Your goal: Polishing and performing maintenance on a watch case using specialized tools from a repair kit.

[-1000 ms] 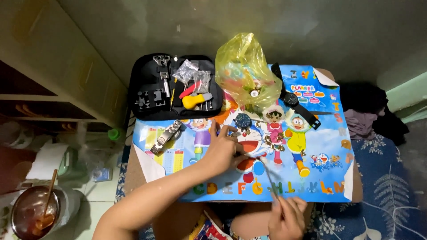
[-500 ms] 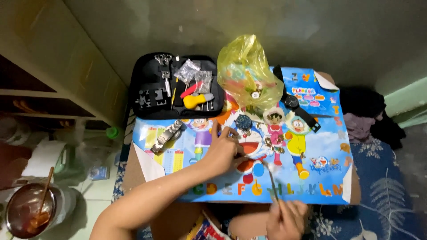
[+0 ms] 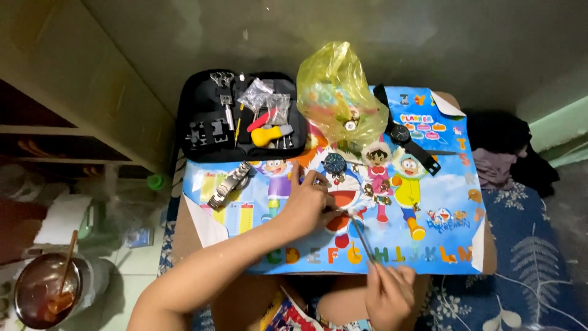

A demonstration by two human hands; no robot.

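Hands: left (image 3: pixel 306 205) on poster (image 3: pixel 441 202), right (image 3: pixel 389 294) gripping tweezers (image 3: pixel 361 236).

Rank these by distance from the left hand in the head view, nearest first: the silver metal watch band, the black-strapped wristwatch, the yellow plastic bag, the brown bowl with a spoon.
From the left hand:
1. Silver metal watch band, on the mat to its left.
2. Yellow plastic bag, above and slightly right.
3. Black-strapped wristwatch, upper right.
4. Brown bowl with a spoon, far lower left, off the table.
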